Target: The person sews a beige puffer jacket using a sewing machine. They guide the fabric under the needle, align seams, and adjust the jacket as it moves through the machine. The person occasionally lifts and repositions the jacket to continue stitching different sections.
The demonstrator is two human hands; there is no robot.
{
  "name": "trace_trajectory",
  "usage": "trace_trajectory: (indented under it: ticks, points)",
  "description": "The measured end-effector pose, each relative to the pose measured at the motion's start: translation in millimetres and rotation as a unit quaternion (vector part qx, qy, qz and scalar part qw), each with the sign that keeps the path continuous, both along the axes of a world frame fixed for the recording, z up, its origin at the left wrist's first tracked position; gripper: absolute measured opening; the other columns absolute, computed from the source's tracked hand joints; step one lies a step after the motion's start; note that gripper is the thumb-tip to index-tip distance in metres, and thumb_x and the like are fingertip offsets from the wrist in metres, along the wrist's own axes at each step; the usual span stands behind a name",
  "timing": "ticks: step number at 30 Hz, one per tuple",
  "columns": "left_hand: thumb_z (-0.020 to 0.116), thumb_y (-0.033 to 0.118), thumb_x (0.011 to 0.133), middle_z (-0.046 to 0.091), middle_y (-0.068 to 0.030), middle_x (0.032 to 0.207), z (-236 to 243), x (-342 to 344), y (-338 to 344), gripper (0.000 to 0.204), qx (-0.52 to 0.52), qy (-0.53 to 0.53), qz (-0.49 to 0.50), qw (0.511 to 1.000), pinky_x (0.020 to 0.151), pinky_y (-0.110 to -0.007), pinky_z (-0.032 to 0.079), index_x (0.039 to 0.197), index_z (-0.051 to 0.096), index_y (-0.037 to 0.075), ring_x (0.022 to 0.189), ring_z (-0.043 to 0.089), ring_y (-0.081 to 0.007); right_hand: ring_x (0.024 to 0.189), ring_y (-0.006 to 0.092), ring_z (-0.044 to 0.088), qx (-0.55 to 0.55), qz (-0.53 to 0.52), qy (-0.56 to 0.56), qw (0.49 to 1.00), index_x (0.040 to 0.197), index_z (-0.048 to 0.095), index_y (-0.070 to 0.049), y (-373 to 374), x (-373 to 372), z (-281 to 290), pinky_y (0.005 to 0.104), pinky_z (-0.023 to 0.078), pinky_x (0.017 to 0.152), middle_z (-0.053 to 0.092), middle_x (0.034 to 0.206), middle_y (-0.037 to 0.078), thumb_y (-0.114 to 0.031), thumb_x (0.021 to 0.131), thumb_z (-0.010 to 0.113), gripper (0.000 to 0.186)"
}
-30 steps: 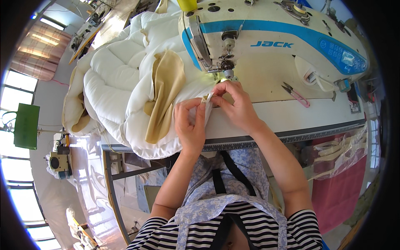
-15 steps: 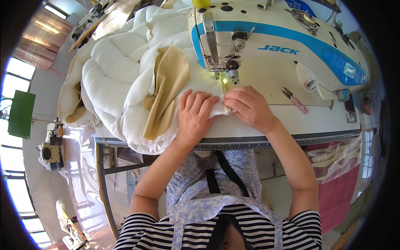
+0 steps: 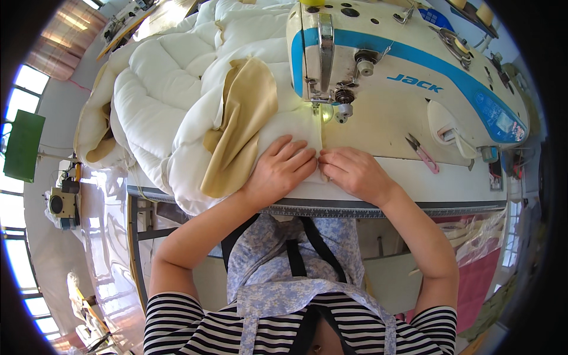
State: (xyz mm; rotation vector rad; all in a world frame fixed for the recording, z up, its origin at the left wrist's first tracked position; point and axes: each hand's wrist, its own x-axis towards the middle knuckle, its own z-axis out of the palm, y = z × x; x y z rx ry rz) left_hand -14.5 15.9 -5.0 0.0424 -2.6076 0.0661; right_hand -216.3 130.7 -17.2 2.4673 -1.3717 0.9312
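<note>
A white, puffy quilted piece (image 3: 160, 89) lies across the machine bed, its narrow edge running under the lit needle area of a white and blue sewing machine (image 3: 361, 59). My left hand (image 3: 281, 171) rests on the fabric just in front of the needle, fingers bent together and closed on it near the edge; its thumb is hidden. Beside it, my right hand (image 3: 355, 173) pinches the fabric's edge, its fingertips almost touching the left hand's. A tan cloth piece (image 3: 242, 118) lies folded on the white padding, left of my left hand.
Pink-handled thread snips (image 3: 423, 155) lie on the bed to the right. A ruler strip (image 3: 378, 209) runs along the table's front edge. A green panel (image 3: 23, 145) stands at far left, near a small beige device (image 3: 61, 204). Thread cones (image 3: 482, 13) are at upper right.
The view has shifted, so the machine sits farther right. Both hands are slightly farther from the needle, and the fabric edge between them and it lies straighter and flatter.
</note>
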Motion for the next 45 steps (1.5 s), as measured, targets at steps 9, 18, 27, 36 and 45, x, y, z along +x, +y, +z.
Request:
trace_trajectory:
  ticks: [9, 18, 27, 36, 45]
  points:
    - [0.063, 0.011, 0.075, 0.07, -0.0041, 0.113, -11.6, -17.8, -44.5, 0.027, 0.023, 0.02, -0.022, 0.999, 0.101, -0.043, 0.048, 0.101, 0.07, 0.008, 0.11, 0.064, -0.0229, 0.088, 0.0231, 0.067, -0.026, -0.035, 0.004, 0.999, 0.089, 0.065, -0.005, -32.6, -10.7, -5.2, 0.0336, 0.057, 0.074, 0.066, 0.094, 0.006, -0.005, 0.076, 0.067, 0.013]
    - [0.078, 0.006, 0.069, 0.062, -0.006, 0.123, 4.4, -23.7, -21.0, 0.049, 0.098, 0.048, 0.035, 0.993, 0.103, -0.043, 0.046, 0.116, 0.064, 0.007, 0.119, 0.057, -0.0285, 0.088, 0.0245, 0.067, 0.005, -0.06, -0.061, 0.996, 0.091, 0.066, -0.005, -39.3, -16.6, -5.2, 0.036, 0.057, 0.074, 0.066, 0.094, 0.005, -0.004, 0.074, 0.073, 0.018]
    - [0.075, 0.007, 0.081, 0.066, -0.0076, 0.094, 2.7, -24.7, -31.7, 0.017, 0.23, 0.067, 0.056, 0.969, 0.08, -0.036, 0.049, 0.097, 0.069, 0.004, 0.089, 0.062, -0.0268, 0.078, 0.0266, 0.065, 0.129, -0.085, -0.239, 0.959, 0.093, 0.068, -0.007, -46.8, -22.4, -14.8, 0.0366, 0.054, 0.069, 0.064, 0.087, 0.008, -0.004, 0.077, 0.072, 0.017]
    - [0.074, 0.009, 0.083, 0.065, -0.0074, 0.094, 1.3, -29.5, -31.5, 0.016, 0.287, 0.08, 0.051, 0.953, 0.08, -0.037, 0.049, 0.097, 0.068, 0.005, 0.09, 0.063, -0.0274, 0.077, 0.0261, 0.064, 0.169, -0.104, -0.277, 0.94, 0.098, 0.068, -0.008, -43.8, -21.2, -6.7, 0.0353, 0.053, 0.071, 0.064, 0.089, 0.009, -0.007, 0.08, 0.074, 0.019]
    - [0.073, 0.006, 0.087, 0.063, -0.0098, 0.101, 0.1, -26.8, -28.5, 0.016, 0.39, 0.076, 0.083, 0.914, 0.086, -0.034, 0.049, 0.1, 0.065, 0.001, 0.097, 0.063, -0.0256, 0.096, 0.0206, 0.059, 0.089, -0.154, -0.404, 0.897, 0.099, 0.064, -0.003, -27.9, 9.1, -2.3, 0.0325, 0.047, 0.087, 0.061, 0.099, 0.005, -0.013, 0.082, 0.08, 0.025]
